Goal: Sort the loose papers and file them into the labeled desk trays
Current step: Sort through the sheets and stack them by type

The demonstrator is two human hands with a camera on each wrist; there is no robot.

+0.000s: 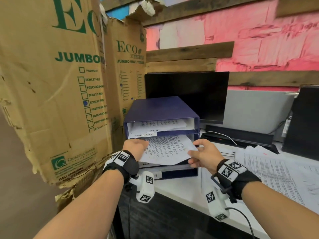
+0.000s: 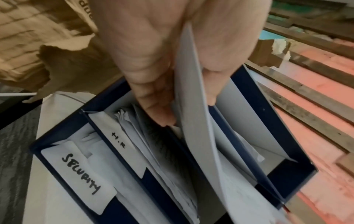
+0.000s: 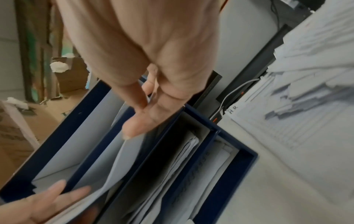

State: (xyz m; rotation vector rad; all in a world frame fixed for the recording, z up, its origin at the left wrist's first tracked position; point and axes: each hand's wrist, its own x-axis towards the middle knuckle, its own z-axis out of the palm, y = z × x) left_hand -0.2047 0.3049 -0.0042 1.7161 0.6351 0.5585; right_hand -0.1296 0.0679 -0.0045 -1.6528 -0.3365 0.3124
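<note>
Head view: both hands feed one printed sheet (image 1: 168, 149) into the blue desk trays (image 1: 162, 112).
Left hand (image 1: 136, 146): pinching the sheet's left edge.
Right hand (image 1: 205, 155): gripping its right corner.
Loose papers (image 1: 276, 171): on the counter (image 1: 174, 188), right of both hands.

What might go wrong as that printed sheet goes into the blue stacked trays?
The white printed sheet already bows between the left hand and the right hand, so it could crease or catch on the slot edge of the dark blue stacked desk tray unit. That slot already holds papers, which a push might crumple. The handwritten white tray label sits just above the slot, so the sheet could end up one level off.
</note>
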